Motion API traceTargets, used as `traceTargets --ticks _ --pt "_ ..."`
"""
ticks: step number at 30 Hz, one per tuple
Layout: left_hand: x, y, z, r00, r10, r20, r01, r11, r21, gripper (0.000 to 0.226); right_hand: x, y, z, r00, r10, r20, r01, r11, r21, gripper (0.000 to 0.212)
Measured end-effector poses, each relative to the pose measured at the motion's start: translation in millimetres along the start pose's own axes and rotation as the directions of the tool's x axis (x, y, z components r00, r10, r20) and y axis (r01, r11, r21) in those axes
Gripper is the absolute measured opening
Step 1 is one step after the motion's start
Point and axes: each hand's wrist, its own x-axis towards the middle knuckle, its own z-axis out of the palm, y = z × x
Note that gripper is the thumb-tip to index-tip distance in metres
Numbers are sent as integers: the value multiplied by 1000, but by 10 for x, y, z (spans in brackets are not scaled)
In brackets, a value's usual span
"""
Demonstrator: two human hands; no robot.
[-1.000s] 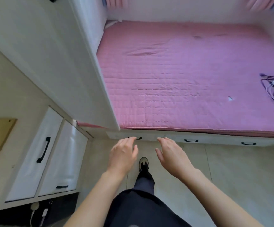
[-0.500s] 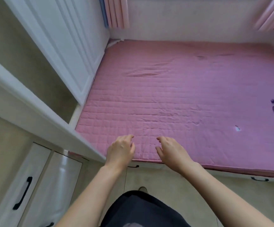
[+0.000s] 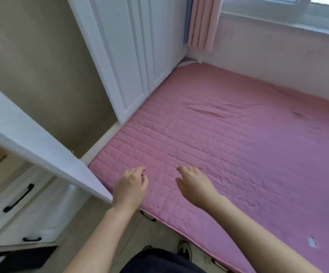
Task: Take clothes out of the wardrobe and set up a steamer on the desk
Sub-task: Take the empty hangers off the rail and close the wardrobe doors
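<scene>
Wardrobe in sight: closed white panelled doors, standing tall and upright, up and to the left of both hands, with the door edges running top to bottom. No clothes showing, no steamer, and no surface anywhere in this view. Left hand is the nearer one to those doors, fingers loosely curled and holding nothing. Right hand sits just beside it, a gap between them, fingers relaxed, also holding nothing. Both hover over the near corner of the pink quilted bed, which lies between hands and wardrobe. My read: the doors come next, reaching forward and left across that bed corner, left hand leading. A white door edge juts in just left of the left hand; white drawers with black handles sit below it. Pink curtain hangs beyond the wardrobe, far ahead.
</scene>
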Motion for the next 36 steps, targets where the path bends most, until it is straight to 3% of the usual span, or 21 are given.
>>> traceTargets --ticks 5,11,18,24,36 --pt "69 -1 -132 975 -197 -104 196 980 -12 28 419 19 -253 985 -171 12 171 985 -25 37" --pt "218 -123 -478 918 -330 -219 332 943 -28 30 887 -232 -485 952 -305 23 305 952 -25 35" --pt "614 -276 -646 863 -417 -287 382 908 -171 33 1486 -672 -627 925 -379 -19 379 925 -22 28" --pt "1034 -336 -897 832 -417 -365 384 909 -163 32 1817 -1100 -815 904 -422 -74 424 905 21 29" --pt "1845 -590 -1590 557 -533 -636 469 835 -289 28 2771 -1889 -1329 779 -618 -112 622 783 9 39"
